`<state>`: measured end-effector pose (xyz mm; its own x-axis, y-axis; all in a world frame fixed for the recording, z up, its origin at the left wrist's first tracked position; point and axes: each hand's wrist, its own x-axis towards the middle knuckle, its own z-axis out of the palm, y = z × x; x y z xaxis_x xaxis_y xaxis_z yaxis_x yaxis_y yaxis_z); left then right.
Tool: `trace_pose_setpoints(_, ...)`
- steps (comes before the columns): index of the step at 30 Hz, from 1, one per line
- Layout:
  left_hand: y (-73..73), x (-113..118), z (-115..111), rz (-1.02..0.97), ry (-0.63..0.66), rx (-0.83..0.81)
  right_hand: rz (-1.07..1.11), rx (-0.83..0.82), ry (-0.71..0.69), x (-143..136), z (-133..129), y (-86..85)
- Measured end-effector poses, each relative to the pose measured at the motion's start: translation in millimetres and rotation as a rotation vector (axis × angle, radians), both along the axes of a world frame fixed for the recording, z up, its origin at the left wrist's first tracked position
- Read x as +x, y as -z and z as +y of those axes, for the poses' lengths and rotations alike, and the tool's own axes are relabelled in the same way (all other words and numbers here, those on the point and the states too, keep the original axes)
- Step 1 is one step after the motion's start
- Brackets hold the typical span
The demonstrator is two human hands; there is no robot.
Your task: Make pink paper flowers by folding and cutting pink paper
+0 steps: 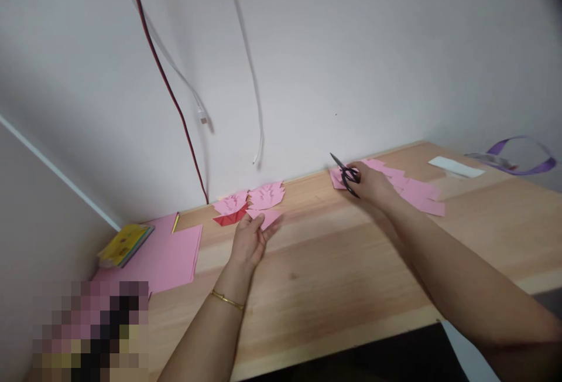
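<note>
My left hand, with a gold bracelet at the wrist, pinches a small folded piece of pink paper between thumb and fingers, just above the wooden table. My right hand is closed round the handles of black scissors, whose blades point up and left towards the wall. Beyond my left hand lie pink cut-paper pieces with jagged edges and a red folded paper. Near and partly behind my right hand spreads a group of overlapping pink paper pieces.
Large pink sheets lie at the left, with a yellow packet on top and a thin yellow stick nearby. A white strip and a purple ribbon are at the right. Cables hang along the wall.
</note>
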<state>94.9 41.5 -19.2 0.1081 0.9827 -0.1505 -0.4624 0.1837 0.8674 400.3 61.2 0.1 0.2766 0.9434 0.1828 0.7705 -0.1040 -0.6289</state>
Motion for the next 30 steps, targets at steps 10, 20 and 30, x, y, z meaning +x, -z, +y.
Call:
trace_pose_setpoints(10,0.7,12,-9,0.054,0.101,0.052,0.803,-0.055,-0.639,-104,-30,16.7)
trace_pose_setpoints(20,10.9,15,-10,0.21,0.09,0.037,0.618,-0.041,-0.652,-93,-24,17.0)
trace_pose_setpoints(30,2.9,4,0,0.06,-0.085,-0.035,-0.322,-0.223,0.199,12,10,11.8)
